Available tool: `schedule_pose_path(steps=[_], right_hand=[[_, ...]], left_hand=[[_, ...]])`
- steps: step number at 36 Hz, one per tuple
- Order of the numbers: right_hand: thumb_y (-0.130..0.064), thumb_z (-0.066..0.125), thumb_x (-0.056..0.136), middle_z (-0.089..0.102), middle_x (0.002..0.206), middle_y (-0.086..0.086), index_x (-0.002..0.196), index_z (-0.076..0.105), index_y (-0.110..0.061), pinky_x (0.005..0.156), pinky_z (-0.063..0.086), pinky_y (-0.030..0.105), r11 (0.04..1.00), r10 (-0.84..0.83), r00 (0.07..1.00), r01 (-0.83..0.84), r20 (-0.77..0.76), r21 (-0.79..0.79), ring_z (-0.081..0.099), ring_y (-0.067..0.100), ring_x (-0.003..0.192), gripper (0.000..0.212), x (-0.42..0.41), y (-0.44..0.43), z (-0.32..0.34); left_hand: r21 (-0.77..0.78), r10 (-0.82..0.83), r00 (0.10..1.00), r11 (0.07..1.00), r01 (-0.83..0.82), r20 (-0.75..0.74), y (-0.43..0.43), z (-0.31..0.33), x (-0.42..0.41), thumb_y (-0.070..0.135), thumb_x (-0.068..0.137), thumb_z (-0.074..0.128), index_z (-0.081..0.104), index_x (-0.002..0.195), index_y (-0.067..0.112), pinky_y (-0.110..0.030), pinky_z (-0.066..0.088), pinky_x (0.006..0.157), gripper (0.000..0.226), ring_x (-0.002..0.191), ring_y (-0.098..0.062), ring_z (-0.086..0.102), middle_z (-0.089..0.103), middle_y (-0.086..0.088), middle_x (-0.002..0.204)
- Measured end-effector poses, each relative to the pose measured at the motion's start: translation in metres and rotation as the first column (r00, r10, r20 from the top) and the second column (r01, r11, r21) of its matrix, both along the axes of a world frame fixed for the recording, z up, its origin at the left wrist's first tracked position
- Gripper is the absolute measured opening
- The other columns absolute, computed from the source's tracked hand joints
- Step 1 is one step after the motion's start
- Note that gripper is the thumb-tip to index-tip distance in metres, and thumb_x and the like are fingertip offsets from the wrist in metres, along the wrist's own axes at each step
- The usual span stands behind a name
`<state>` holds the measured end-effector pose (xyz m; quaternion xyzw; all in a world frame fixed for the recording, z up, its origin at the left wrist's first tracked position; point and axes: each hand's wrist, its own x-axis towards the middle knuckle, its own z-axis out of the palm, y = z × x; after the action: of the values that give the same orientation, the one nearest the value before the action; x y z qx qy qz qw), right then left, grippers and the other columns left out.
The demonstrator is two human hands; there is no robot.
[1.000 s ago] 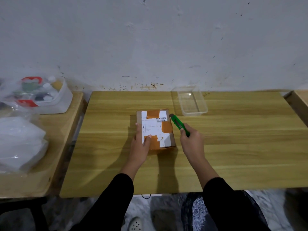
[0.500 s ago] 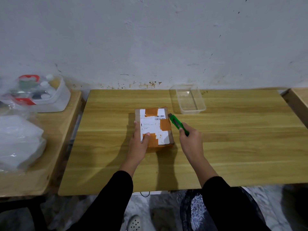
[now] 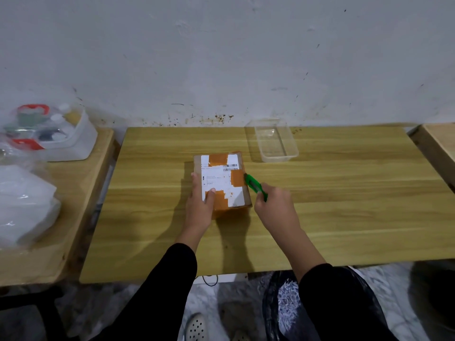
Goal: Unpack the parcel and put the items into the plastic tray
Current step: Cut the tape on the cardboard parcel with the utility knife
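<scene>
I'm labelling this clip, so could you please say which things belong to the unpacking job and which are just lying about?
Job: parcel, green cutter, plastic tray, left hand, right hand.
Lying about: white tub of bottles, white plastic bags.

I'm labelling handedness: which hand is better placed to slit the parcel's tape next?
Right. The right hand holds the cutter, its tip at the right edge of the parcel; the left hand holds the parcel steady.
</scene>
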<state>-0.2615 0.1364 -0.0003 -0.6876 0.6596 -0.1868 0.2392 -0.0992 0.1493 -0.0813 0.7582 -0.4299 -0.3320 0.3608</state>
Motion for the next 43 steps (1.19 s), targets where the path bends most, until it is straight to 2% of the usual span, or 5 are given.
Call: schedule_pose_path(steps=[8, 11, 20, 34, 43], right_hand=[[-0.014, 0.042, 0.091, 0.056, 0.065, 0.012, 0.106, 0.055, -0.006, 0.047, 0.045, 0.032, 1.0, 0.012, 0.997, -0.013, -0.08, -0.006, 0.054, 0.027, 0.055, 0.022, -0.003, 0.022, -0.001], [-0.015, 0.044, 0.089, 0.046, 0.053, 0.003, 0.104, 0.057, -0.008, 0.038, 0.025, 0.024, 0.999, 0.007, 0.997, -0.011, -0.073, -0.053, 0.042, 0.015, 0.044, 0.021, -0.012, 0.035, -0.006], [-0.013, 0.052, 0.089, 0.059, 0.053, 0.008, 0.121, 0.059, -0.013, 0.036, 0.032, 0.023, 0.972, -0.182, 0.951, 0.212, 0.25, -0.1, 0.041, 0.01, 0.037, 0.033, -0.032, 0.042, -0.009], [-0.014, 0.054, 0.089, 0.058, 0.049, 0.008, 0.116, 0.063, -0.016, 0.038, 0.031, 0.026, 0.953, -0.257, 0.911, 0.294, 0.324, -0.072, 0.039, 0.008, 0.036, 0.029, -0.011, -0.002, -0.031], [-0.016, 0.053, 0.09, 0.054, 0.048, 0.004, 0.12, 0.06, -0.017, 0.038, 0.032, 0.023, 0.947, -0.27, 0.896, 0.313, 0.352, -0.07, 0.038, 0.008, 0.037, 0.031, -0.013, -0.01, -0.027]], left_hand=[[0.005, 0.012, 1.0, 1.0, -0.012, 0.018, -0.001, -0.001, -0.002, 0.041, 0.096, 0.039, -0.007, 0.144, 0.039, -0.032, 0.035, 0.086, 0.066, 0.122, -0.027, 0.045, 0.043, -0.005, 0.141], [0.0, 0.015, 1.0, 1.0, -0.015, 0.003, 0.0, 0.001, -0.002, 0.04, 0.096, 0.039, -0.006, 0.144, 0.038, -0.032, 0.036, 0.088, 0.066, 0.122, -0.026, 0.045, 0.043, -0.006, 0.141], [-0.025, 0.015, 0.977, 1.0, -0.01, 0.211, -0.015, 0.02, 0.008, 0.027, 0.086, 0.06, 0.025, 0.142, 0.015, -0.045, 0.033, 0.108, 0.068, 0.138, -0.031, 0.02, 0.019, -0.013, 0.151], [0.264, -0.567, 0.618, 0.815, 0.515, 0.544, -0.09, 0.027, 0.037, 0.047, 0.095, 0.035, 0.01, 0.146, 0.032, -0.04, 0.004, 0.115, 0.059, 0.144, -0.02, -0.002, 0.005, -0.001, 0.157], [0.316, -0.306, 0.629, 0.944, 0.1, 0.715, -0.081, 0.038, 0.047, 0.056, 0.093, 0.022, 0.013, 0.147, 0.023, -0.04, 0.033, 0.101, 0.063, 0.125, -0.03, 0.036, 0.039, -0.015, 0.139]])
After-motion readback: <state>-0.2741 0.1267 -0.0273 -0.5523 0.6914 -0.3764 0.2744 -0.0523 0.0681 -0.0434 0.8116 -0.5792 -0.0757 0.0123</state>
